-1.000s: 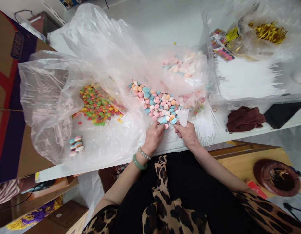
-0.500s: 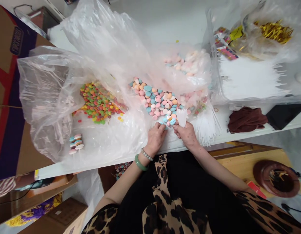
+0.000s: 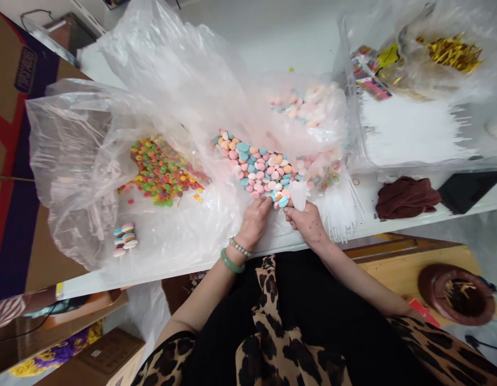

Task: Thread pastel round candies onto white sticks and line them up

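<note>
My right hand (image 3: 308, 222) is closed round a bunch of flat white plastic sticks (image 3: 298, 194) that stick up from the fingers. Between my two hands is a small cluster of pastel candies (image 3: 280, 199), blue, pink and white, at the right fingertips. My left hand (image 3: 254, 220) is closed, its fingertips pinched at the left side of that cluster; the exact grip is partly hidden. Just beyond both hands lies a pile of loose pastel candies (image 3: 261, 167) on a clear plastic bag (image 3: 216, 209).
Small ring-shaped candies (image 3: 160, 171) lie to the left, with finished-looking candy skewers (image 3: 125, 238) in front. At right are loose white sticks (image 3: 340, 209), a clear bin (image 3: 366, 155) of sticks, a brown cloth (image 3: 409, 197) and a dark tablet-like object (image 3: 469, 190).
My left hand has shifted slightly up and left, its fingertips still close to the candy cluster. My right hand has moved slightly left, still holding the white sticks.
</note>
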Demonstrator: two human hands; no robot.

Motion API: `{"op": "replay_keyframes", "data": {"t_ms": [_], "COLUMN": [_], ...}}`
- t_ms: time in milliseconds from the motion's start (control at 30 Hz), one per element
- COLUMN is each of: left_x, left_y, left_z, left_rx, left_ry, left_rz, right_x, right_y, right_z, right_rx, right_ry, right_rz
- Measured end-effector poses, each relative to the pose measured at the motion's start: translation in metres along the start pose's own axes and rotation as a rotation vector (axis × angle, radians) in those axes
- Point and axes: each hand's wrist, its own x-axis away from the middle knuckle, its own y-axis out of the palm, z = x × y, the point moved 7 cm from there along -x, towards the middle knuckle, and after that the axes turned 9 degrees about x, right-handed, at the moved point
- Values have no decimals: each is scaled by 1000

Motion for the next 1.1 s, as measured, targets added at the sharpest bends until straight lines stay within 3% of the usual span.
{"op": "replay_keyframes", "data": {"t_ms": [200, 500, 700, 833, 933, 1033, 1100], "left_x": [17, 10, 8, 15, 14, 14, 15], "left_y": [13, 8, 16, 24, 1, -34, -44], "left_z": [-5, 16, 16, 7, 0, -11, -14], "left_rx": [-179, -92, -360, -565, -328, 284, 688], "left_ry": [13, 127, 243, 199, 36, -240, -404], "left_rz": [-168, -276, -152, -185, -35, 221, 279], "right_x": [-2, -4, -3, -1, 2, 10, 18], "right_y": [-2, -1, -2, -6, -8, -4, 2], "right_z": [6, 7, 8, 7, 3, -3, -7], "right_rx": [-42, -15, -3, 11, 116, 305, 419], "right_ry": [46, 34, 18, 35, -27, -165, -258], "right_rz": [0, -5, -3, 2, -11, -62, -93]}}
